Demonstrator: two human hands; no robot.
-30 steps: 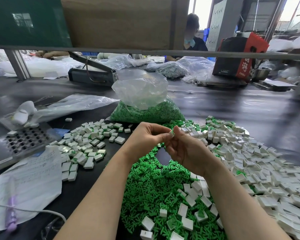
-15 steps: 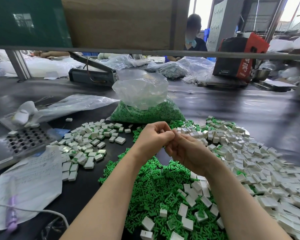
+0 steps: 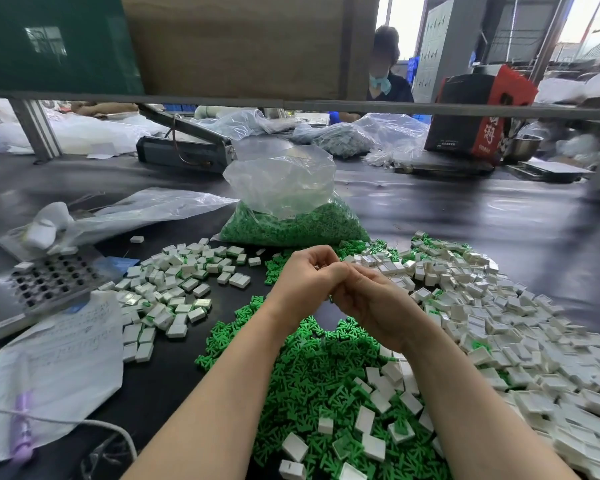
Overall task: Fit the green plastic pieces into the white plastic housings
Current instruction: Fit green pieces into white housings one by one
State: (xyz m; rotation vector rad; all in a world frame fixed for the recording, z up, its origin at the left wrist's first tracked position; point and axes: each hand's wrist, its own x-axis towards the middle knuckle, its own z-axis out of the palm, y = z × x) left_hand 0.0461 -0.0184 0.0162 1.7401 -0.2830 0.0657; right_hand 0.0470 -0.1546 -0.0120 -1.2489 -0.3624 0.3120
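1. Head view: the left hand [image 3: 305, 278] and right hand [image 3: 368, 299] meet above the black bench [image 3: 482, 220], knuckles touching, fingers of both curled inward around something small that is hidden between them; what each grips, and which way it points or runs, cannot be told.
2. Under the wrists, toward 6 o'clock, lies a heap of loose green pieces [image 3: 312, 379] pointing every way, with some white housings scattered on top.
3. From 1 to 4 o'clock of the hands spreads a wide pile of white housings [image 3: 499, 320], lying at mixed angles.
4. At 9 o'clock sits a smaller group of white blocks [image 3: 174, 289], some showing green.
5. At 12 o'clock stands a clear bag of green pieces [image 3: 291, 216].
6. Far at 9 o'clock, a perforated metal tray [image 3: 49, 282] rests beside a handwritten paper [image 3: 66, 344].
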